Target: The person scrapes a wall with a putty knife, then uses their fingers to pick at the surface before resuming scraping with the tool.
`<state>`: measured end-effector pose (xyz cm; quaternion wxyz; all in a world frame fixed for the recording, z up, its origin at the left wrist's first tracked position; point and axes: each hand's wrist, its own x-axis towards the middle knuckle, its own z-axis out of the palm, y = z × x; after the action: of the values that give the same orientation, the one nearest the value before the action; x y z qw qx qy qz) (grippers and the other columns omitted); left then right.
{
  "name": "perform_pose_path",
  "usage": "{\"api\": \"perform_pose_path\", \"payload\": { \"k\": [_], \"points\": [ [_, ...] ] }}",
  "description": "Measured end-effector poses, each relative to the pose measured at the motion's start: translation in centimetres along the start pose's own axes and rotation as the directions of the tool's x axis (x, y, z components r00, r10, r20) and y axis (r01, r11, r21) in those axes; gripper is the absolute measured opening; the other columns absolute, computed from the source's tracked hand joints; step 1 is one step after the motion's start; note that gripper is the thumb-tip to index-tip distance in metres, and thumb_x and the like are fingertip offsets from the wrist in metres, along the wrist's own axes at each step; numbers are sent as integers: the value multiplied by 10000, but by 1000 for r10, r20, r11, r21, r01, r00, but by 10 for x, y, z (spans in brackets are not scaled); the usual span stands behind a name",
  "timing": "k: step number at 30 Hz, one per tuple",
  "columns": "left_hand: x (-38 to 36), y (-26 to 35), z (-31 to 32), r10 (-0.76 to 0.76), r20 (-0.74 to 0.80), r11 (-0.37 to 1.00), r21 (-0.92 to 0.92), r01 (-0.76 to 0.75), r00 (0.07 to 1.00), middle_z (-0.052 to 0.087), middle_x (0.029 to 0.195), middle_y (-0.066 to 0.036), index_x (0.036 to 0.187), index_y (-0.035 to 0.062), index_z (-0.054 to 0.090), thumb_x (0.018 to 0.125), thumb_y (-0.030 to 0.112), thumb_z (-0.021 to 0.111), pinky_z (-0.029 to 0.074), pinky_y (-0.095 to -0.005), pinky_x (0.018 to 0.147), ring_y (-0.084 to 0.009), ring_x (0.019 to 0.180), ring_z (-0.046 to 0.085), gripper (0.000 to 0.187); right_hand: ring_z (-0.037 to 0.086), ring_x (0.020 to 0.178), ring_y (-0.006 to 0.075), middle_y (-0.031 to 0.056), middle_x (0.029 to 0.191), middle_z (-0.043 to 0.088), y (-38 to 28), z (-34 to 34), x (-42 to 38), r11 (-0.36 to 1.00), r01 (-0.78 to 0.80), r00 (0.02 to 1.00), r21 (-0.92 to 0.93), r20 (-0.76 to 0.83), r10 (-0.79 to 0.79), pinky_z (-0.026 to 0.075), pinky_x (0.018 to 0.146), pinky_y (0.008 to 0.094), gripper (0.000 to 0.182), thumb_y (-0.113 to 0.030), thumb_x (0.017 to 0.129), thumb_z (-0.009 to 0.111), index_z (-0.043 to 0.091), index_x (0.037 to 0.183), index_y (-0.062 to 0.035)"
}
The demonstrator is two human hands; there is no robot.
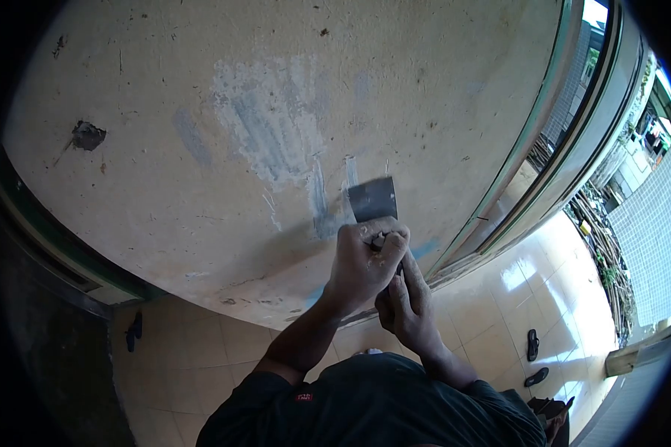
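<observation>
A wide, dark metal putty knife [373, 200] is held up against the wall [440, 97], its blade at or very near the surface. My left hand [367, 257] is closed around it just below the blade. Lower and to the right, my right hand [410, 304] has its fingers wrapped around the handle's lower part, most of which the hands hide. Pale dust or filler marks my fingers. Up and left of the blade, a whitish-grey filler patch [272, 123] spreads over the wall, with narrow grey streaks [318, 197] running down beside the blade.
A dark hole [89, 135] marks the wall at left. A framed window or door opening [525, 149] stands at right. Tiled floor [492, 335] lies below, with dark sandals [533, 345] at right and others [133, 331] at left. Outside is a stick pile [600, 246].
</observation>
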<state>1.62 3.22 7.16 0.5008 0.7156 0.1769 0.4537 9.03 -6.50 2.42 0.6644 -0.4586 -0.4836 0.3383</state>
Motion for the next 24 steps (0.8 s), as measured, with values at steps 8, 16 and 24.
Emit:
{"api": "perform_pose_path", "payload": {
  "k": [8,16,24],
  "points": [
    [-8,-15,5,15,8,999,45,-15,1000,497,602,5,666,-15,550,815,55,469,350,-217,507,-45,577,437,184,437,631,26,38,916,525,11,-7,-14,995,-74,997,74,18,73,370,541,162,493,-182,980,363,217,1402,28],
    [5,2,1,143,-38,990,15,-143,989,426,555,-5,702,-36,554,821,57,501,325,-232,466,-38,548,388,160,416,603,46,69,910,531,-15,-2,4,964,-124,989,236,103,102,379,530,192,496,-67,942,402,236,1402,12],
    [5,1,2,108,-62,994,38,-106,992,400,530,-4,678,-32,538,811,40,487,312,-243,455,-40,537,371,160,411,590,44,33,819,501,-17,-2,4,979,-125,990,160,79,114,372,520,195,493,-82,951,399,232,1407,4]
  ]
}}
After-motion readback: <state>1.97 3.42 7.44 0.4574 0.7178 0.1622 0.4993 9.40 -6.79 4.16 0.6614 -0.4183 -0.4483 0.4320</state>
